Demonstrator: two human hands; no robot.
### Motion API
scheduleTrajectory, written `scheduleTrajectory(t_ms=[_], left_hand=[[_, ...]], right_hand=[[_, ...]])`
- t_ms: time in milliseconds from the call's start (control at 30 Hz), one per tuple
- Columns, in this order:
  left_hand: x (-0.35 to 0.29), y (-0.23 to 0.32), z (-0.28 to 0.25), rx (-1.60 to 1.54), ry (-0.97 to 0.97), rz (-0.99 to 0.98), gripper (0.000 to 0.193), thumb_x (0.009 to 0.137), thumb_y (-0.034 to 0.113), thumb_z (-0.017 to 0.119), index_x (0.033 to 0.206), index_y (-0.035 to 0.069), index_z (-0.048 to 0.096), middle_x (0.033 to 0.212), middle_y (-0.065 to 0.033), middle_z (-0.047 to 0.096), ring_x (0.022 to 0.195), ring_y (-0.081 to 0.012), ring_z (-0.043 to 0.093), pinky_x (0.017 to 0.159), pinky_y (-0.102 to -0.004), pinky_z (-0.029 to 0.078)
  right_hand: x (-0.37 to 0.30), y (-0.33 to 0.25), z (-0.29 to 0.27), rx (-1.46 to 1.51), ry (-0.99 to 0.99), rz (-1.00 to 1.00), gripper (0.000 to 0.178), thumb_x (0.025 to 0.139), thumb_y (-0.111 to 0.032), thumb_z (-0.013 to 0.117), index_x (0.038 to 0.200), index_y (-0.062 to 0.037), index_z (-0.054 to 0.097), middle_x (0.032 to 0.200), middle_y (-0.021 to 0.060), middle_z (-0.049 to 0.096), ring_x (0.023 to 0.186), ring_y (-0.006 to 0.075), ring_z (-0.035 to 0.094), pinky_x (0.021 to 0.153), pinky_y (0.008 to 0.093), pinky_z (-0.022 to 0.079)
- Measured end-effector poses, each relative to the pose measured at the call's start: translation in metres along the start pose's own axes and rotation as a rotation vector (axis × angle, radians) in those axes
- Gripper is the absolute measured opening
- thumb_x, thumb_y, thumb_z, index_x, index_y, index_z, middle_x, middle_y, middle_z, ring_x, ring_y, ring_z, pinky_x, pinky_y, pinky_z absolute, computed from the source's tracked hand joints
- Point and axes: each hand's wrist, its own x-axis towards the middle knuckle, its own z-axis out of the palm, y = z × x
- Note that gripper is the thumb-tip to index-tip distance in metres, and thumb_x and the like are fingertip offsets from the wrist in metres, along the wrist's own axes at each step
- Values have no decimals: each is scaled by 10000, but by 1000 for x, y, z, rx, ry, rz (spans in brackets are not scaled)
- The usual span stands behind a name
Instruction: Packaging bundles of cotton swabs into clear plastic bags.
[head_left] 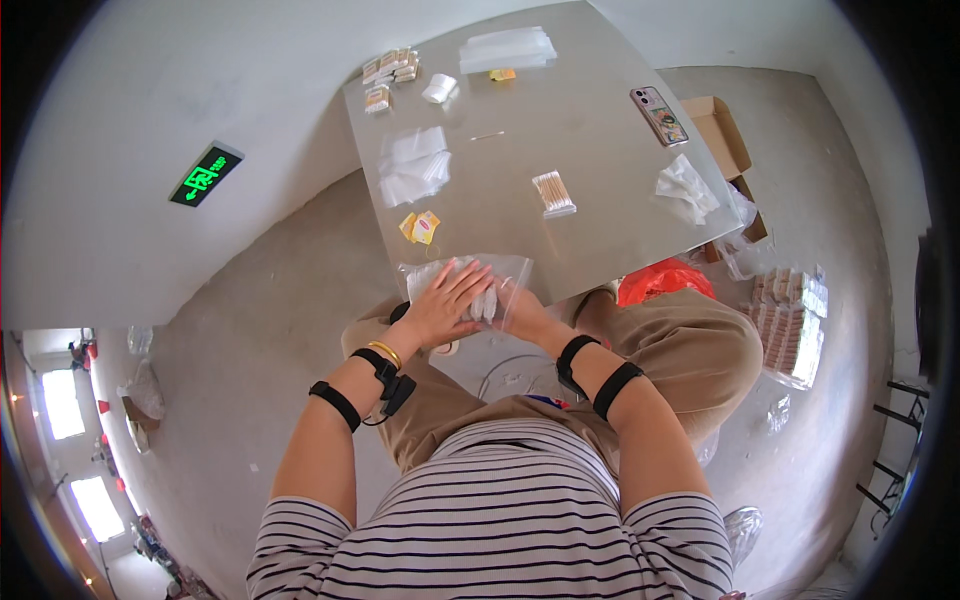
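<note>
A clear plastic bag (515, 268) is at the table's near edge, between my two hands. My left hand (445, 303) lies over the bag's front with its fingers stretched out and close together. On the bag's other side, my right hand (522, 312) grips it from the right; its fingers are partly hidden and show only hazily through the plastic. What the bag contains, if anything, I cannot make out. Yellow and white paper labels (425, 227) lie just beyond my left hand. Farther off on the table is a clear pack of cotton swabs (553, 193).
The grey table (500, 220) also carries stacked clear bags (415, 165), more bags (507, 48), swab packs (392, 66), a white roll (440, 88), a phone (660, 116) and crumpled plastic (686, 188). Right on the floor are a cardboard box (722, 135), a red bag (665, 284) and bundled packs (790, 325).
</note>
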Motion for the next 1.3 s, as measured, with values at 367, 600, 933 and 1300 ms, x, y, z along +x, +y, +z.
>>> scheduleTrajectory(t_ms=[367,600,933,1300], left_hand=[[-18,111,28,-433,-78,-665,429,812,479,630,896,61,676,840,-160,665,791,-336,643,689,-432,488],[8,103,60,-281,79,-857,382,862,375,558,703,50,680,645,-116,663,615,-309,654,608,-413,511],[33,126,32,-568,-190,-783,369,863,308,488,789,3,684,812,-230,658,743,-410,641,686,-508,496],[7,76,-29,-631,53,-641,285,917,306,521,912,74,688,900,-142,662,917,-326,626,822,-433,459]], right_hand=[[5,-14,-2,-167,-61,10,589,640,-221,797,1122,-64,498,1018,166,592,903,390,596,800,464,478],[15,-13,-12,-150,-166,49,598,638,-261,794,1144,-75,536,1051,155,580,965,367,595,838,448,481],[22,4,7,-30,-197,-175,600,715,-338,760,1146,-22,486,1072,197,522,980,410,554,838,444,484],[17,-5,-3,-73,-365,-102,648,676,-201,779,1177,18,430,1150,203,463,1011,417,549,836,452,501]])
